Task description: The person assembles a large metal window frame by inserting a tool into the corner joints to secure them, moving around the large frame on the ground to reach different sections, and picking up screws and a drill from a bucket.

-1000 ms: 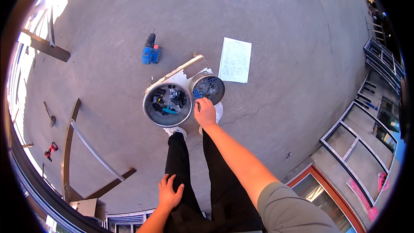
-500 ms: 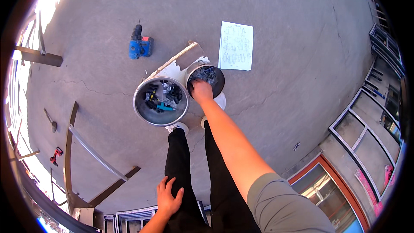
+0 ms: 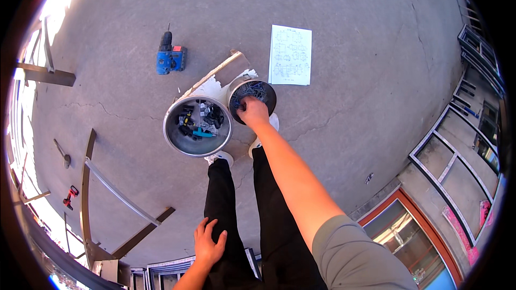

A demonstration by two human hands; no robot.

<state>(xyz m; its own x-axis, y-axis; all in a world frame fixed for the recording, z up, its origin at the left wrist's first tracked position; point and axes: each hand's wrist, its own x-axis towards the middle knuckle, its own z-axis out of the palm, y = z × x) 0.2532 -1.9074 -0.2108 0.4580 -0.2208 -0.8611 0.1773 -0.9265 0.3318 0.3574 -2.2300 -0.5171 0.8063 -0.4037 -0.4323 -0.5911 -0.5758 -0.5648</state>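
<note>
My right hand (image 3: 255, 113) reaches into a dark-lined round tin (image 3: 272, 97) of loose metal screws or nails (image 3: 257, 91). Its fingers curl together at the near left of the pile, and their tips are hidden. Against the tin's left side stands a wider steel bowl (image 3: 174, 138). Inside that bowl lie black and yellow fittings (image 3: 186, 120), small clear bags (image 3: 204, 109) and a teal-handled tool (image 3: 202, 132). Low in the view, my left hand (image 3: 208, 243) rests on my left thigh, fingers spread and holding nothing.
Beyond the bowls lies a worn white-and-brown board (image 3: 232, 70). A blue cordless drill (image 3: 171, 59) and a sheet of drawings (image 3: 290, 55) are on the concrete floor. Metal bars (image 3: 86, 182), a hammer (image 3: 63, 154) and a red drill (image 3: 70, 197) lie left; metal frames (image 3: 446, 169) line the right.
My right hand stays in the tin, its fingers drawn slightly closer together, and more of the screws or nails show. My left hand has barely moved. The whole view has shifted a little.
</note>
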